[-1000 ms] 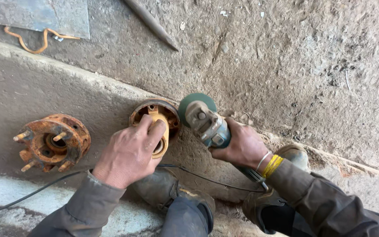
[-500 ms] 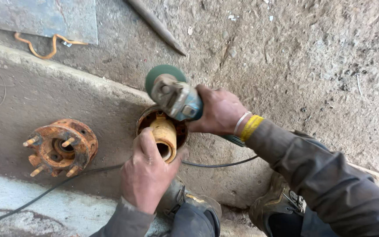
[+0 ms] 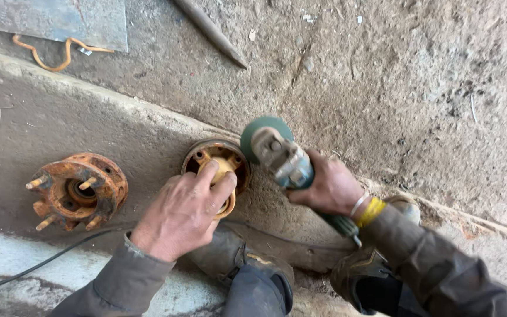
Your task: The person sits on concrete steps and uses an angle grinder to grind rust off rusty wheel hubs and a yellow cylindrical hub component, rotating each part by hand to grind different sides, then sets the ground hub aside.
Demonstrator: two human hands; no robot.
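On the concrete ledge, left hand (image 3: pixel 184 212) rests fingers-down over the yellow hub (image 3: pixel 221 176), gripping its inner part; right hand (image 3: pixel 329 189) is wrapped tight around the grinder (image 3: pixel 281 155) (green disc just beside the hub rim). Second rusty hub (image 3: pixel 78 191) sits well apart to the left; black cable (image 3: pixel 48 261) runs below it.

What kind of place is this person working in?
Probably a rough repair yard or workshop: a bare dusty concrete floor, a rusty orange wheel hub with studs, and a green-disc angle grinder in the right hand.
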